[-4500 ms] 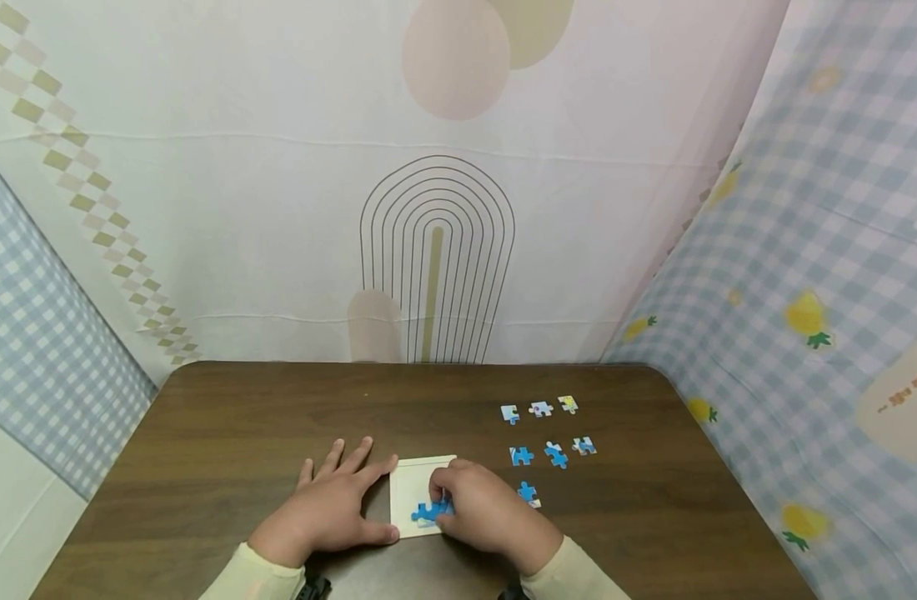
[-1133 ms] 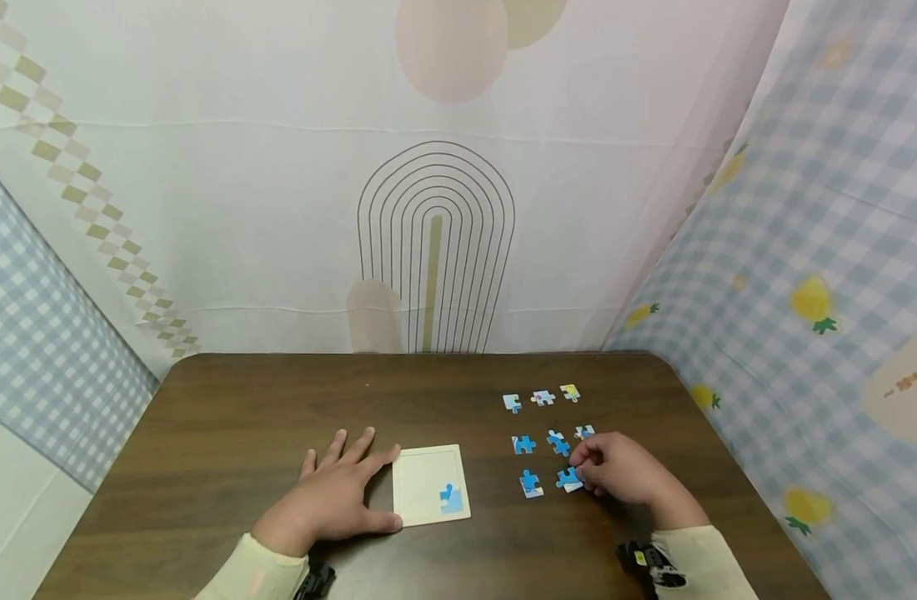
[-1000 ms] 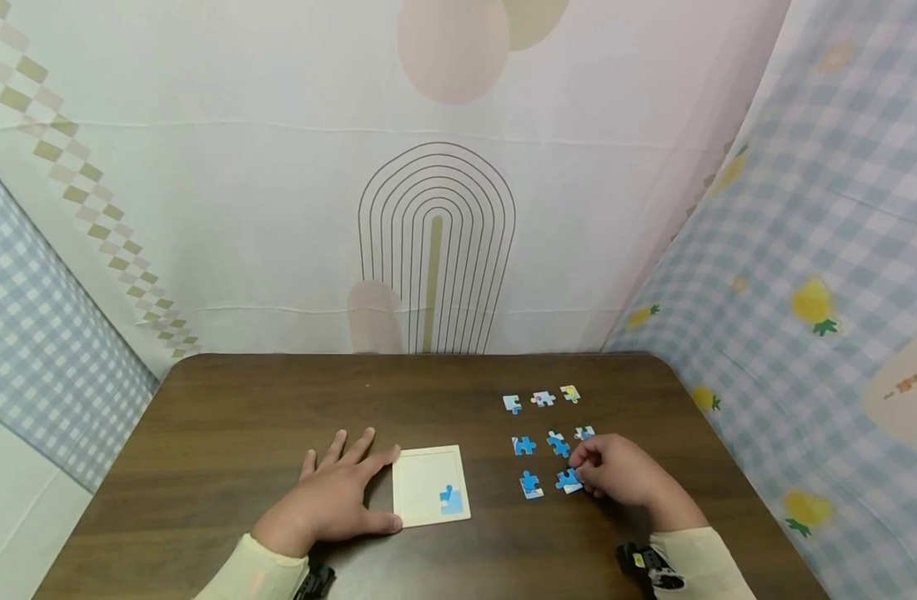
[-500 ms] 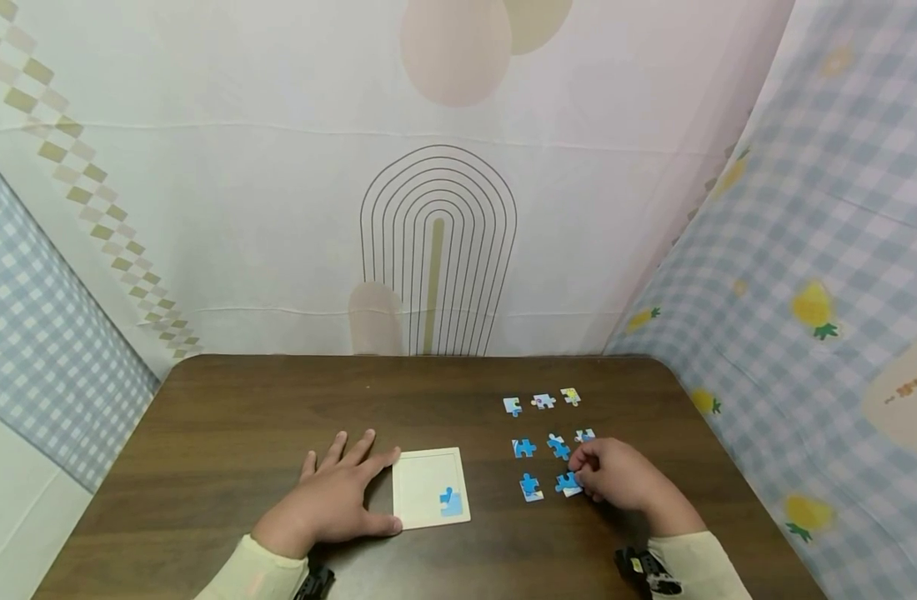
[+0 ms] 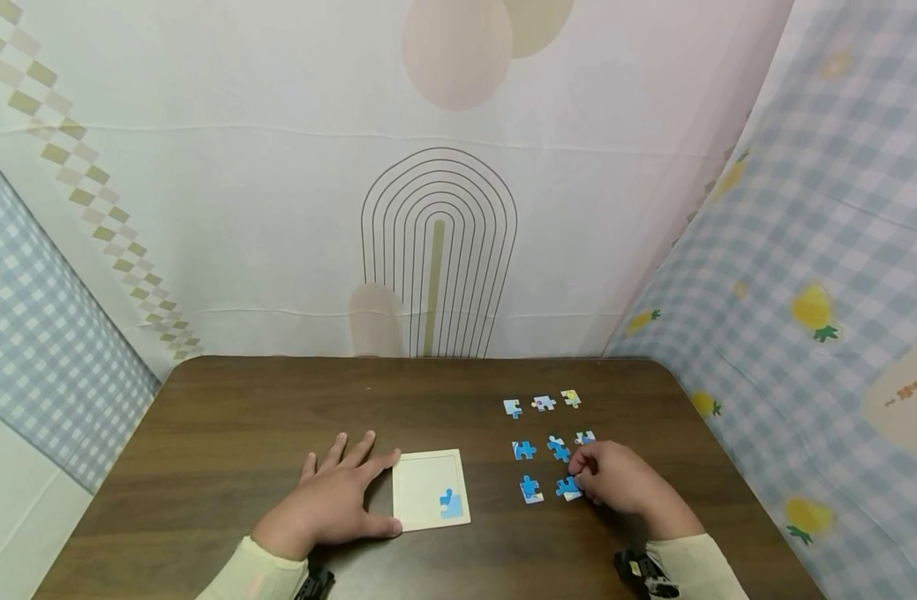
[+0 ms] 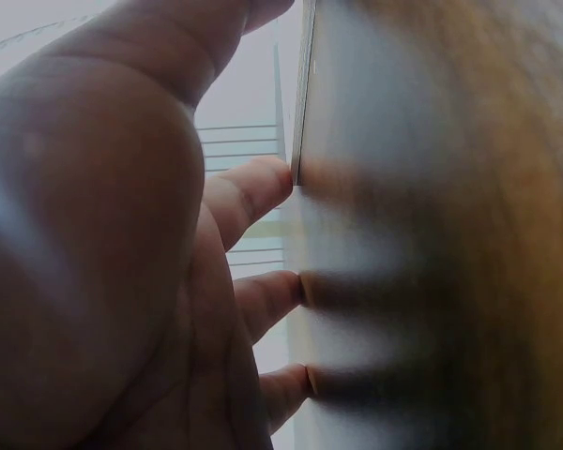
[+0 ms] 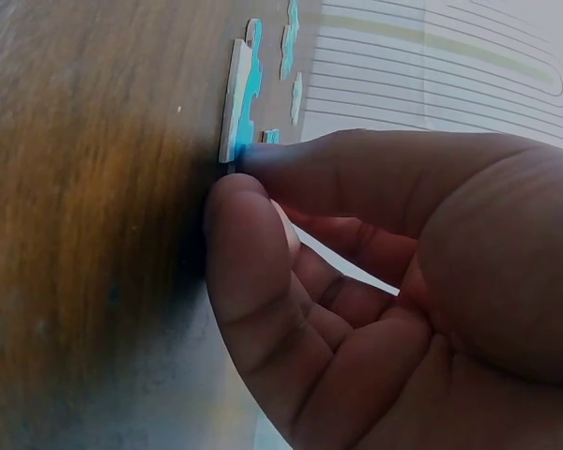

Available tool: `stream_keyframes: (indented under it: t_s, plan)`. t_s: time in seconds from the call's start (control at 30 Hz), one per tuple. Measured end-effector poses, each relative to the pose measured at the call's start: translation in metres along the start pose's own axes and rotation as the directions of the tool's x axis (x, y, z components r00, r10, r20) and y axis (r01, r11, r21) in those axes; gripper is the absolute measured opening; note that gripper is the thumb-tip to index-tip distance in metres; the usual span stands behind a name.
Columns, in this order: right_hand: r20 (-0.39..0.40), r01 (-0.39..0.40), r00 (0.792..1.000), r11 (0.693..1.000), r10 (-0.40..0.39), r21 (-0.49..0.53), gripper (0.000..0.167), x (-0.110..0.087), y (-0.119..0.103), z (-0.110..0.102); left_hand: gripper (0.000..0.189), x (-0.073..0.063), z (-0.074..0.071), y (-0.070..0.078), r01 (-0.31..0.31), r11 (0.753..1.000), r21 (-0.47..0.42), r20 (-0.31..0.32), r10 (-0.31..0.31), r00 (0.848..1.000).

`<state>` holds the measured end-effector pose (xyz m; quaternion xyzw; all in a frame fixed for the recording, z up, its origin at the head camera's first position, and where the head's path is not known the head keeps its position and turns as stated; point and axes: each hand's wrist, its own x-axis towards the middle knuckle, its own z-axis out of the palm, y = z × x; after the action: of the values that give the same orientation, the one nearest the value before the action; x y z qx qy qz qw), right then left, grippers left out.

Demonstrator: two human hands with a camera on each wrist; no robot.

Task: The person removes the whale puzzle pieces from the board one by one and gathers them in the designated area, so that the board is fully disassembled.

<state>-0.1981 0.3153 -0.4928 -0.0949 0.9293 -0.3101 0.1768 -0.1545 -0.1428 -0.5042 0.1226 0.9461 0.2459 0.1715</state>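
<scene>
My left hand (image 5: pixel 331 508) lies on the table with its fingers spread, thumb and index fingertips against the left edge of a square cream puzzle tray (image 5: pixel 421 475). In the left wrist view, the index fingertip (image 6: pixel 277 176) meets the tray's edge. One light-blue corner puzzle piece (image 5: pixel 451 504) sits at the tray's lower right. Farther right, my right hand (image 5: pixel 619 479) pinches the near end of a blue-and-white puzzle piece (image 5: pixel 567 487) between thumb and index finger. The right wrist view shows that piece (image 7: pixel 239 103) low over the tabletop, its end hidden by the fingertips.
Several other puzzle pieces lie in rows on the right of the brown table (image 5: pixel 278 400), among them a blue one (image 5: pixel 529 489) beside the pinched piece and a yellow-marked one (image 5: pixel 571 398) at the back. A patterned curtain (image 5: pixel 278 208) hangs behind.
Since the oldest frame, the right hand has moved from the tray to the right, and a blue piece there now lies among the rows. Over the last second both hands stay almost still.
</scene>
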Motion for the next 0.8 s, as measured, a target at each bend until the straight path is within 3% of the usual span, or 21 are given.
stream_keyframes:
  t_s: [0.23, 0.43, 0.63, 0.8]
  plan:
    - [-0.015, -0.034, 0.999, 0.999, 0.034, -0.020, 0.011, 0.001, -0.006, -0.001, 0.105, -0.001, 0.001, 0.000, 0.000, 1.000, 0.009, -0.016, 0.001, 1.000]
    - [-0.086, -0.025, 0.996, 0.990, 0.013, -0.140, 0.014, 0.000, -0.031, -0.003, 0.105, -0.001, 0.001, -0.002, 0.001, 1.000, 0.001, -0.005, -0.001, 1.000]
    - [-0.086, 0.142, 0.983, 0.970, -0.161, -0.197, 0.020, -0.002, -0.072, 0.014, 0.105, -0.003, 0.002, -0.002, 0.009, 1.000, 0.005, -0.008, -0.009, 1.000]
    - [-0.112, 0.339, 0.920, 0.905, -0.376, -0.256, 0.023, 0.002, -0.102, 0.043, 0.105, -0.001, 0.003, -0.002, 0.005, 1.000, 0.012, -0.017, -0.005, 1.000]
